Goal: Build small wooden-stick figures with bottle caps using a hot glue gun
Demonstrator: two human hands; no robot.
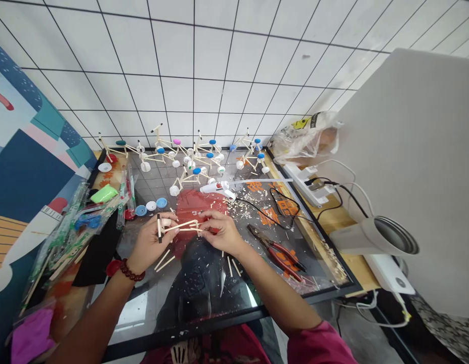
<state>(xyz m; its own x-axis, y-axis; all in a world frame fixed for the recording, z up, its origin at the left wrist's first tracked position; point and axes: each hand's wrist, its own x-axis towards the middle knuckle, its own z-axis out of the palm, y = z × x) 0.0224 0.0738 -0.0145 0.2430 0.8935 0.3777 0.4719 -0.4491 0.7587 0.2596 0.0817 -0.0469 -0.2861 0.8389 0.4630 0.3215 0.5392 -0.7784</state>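
Between my two hands is a small frame of thin wooden sticks (183, 226), held level over the table. My left hand (147, 246) pinches its left end, where a crosspiece with black tips stands upright. My right hand (225, 233) grips the right end between thumb and fingers. Loose cut sticks (165, 263) lie on the glass just below my left hand. Beyond my hands, a white glue gun (219, 188) rests on a red patch, with a clear glue stick out of its back. Several finished stick models with bottle caps (197, 172) stand along the wall.
Red-handled pliers (282, 253) lie right of my right arm, amid wood scraps. Blue and white caps (151, 206) sit on the left. Packets of sticks (73, 237) crowd the left edge. A power strip (309, 186), cables and stacked cups (365, 237) line the right side.
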